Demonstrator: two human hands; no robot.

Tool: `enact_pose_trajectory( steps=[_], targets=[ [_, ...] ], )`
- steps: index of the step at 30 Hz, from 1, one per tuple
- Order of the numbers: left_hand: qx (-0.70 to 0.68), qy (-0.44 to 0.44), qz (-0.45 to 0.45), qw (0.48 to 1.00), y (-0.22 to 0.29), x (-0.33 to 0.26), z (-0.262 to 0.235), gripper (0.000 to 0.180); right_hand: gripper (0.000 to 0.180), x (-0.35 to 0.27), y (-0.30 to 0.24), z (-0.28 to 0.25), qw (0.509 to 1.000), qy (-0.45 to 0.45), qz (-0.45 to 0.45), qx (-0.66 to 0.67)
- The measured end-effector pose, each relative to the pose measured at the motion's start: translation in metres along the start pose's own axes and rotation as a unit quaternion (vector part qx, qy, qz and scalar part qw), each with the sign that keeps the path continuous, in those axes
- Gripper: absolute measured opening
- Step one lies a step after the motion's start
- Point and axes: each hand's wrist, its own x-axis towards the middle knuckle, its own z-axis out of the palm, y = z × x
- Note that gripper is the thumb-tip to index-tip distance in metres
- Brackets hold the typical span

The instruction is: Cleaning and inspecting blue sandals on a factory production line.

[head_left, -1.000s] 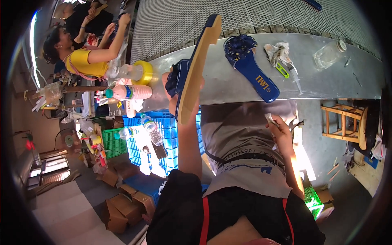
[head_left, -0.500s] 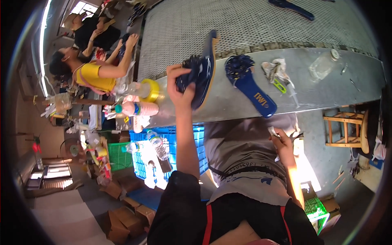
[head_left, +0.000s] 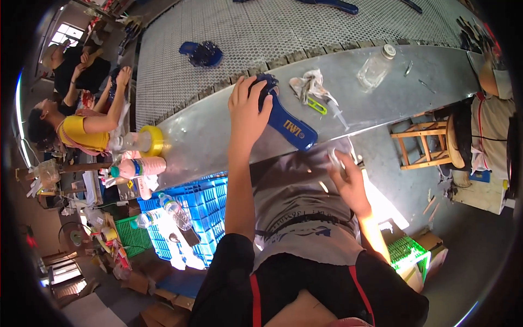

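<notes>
Our left hand reaches out at full stretch, its grip closed over the upper end of a blue shoe sole that lies flat near the front edge of the metal tabletop. Our right hand sits low by our lap, pinching a small item we cannot make out. Bare metal lies left of the sole; a crumpled rag and a glass bottle lie right. A mesh conveyor runs beyond.
</notes>
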Motion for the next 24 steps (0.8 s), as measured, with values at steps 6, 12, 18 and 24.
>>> enact_pose_trajectory(
  steps=[6, 12, 18, 24],
  targets=[
    [0.010, 0.028, -0.011, 1.000, -0.022, -0.028, 0.030, 0.056, 0.033, 0.098, -0.053, -0.066, 0.874, 0.269, -0.288, -0.283],
    [-0.016, 0.038, -0.015, 0.999, -0.020, -0.033, 0.032, 0.056, 0.032, 0.182, -0.069, -0.092, 0.836, 0.355, -0.290, -0.301],
    [-0.027, 0.048, -0.017, 0.998, -0.020, -0.037, 0.030, 0.056, 0.032, 0.210, -0.039, -0.095, 0.840, 0.336, -0.290, -0.312],
    [-0.030, 0.045, -0.020, 0.998, -0.023, -0.034, 0.029, 0.057, 0.019, 0.232, 0.015, -0.166, 0.911, 0.373, -0.177, 0.003]
  ],
)
